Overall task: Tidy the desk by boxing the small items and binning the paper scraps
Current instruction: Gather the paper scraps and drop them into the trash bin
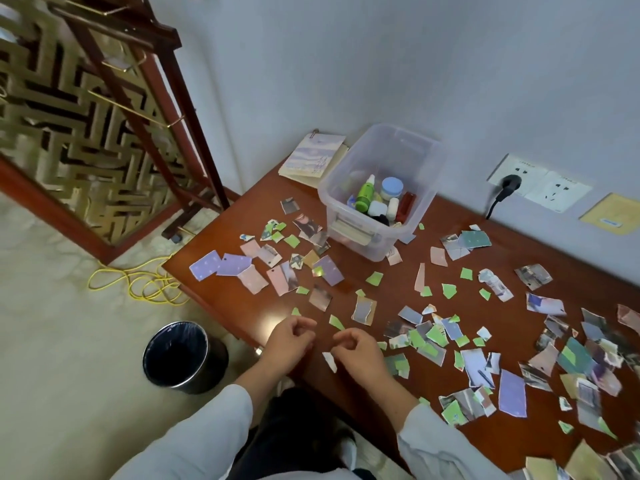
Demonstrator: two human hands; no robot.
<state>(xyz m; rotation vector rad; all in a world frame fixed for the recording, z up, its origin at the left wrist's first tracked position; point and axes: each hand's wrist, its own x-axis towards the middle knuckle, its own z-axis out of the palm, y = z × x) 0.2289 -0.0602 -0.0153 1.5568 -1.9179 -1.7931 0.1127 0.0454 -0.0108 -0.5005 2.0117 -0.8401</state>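
Torn paper scraps (429,336) in green, purple, pink and photo print lie scattered over the brown wooden desk (388,282). A clear plastic box (349,169) at the back of the desk holds several small bottles and jars. A black bin (183,356) stands on the floor left of the desk. My left hand (289,341) and my right hand (355,351) hover side by side over the desk's near-left edge, fingers loosely curled, holding nothing. A white scrap (329,361) lies just below and between them.
A notebook (313,159) leans against the wall behind the box. A plugged wall socket (509,183) with a black cable is at the right. A yellow cable (138,282) coils on the floor. A wooden lattice screen (86,126) stands at the left.
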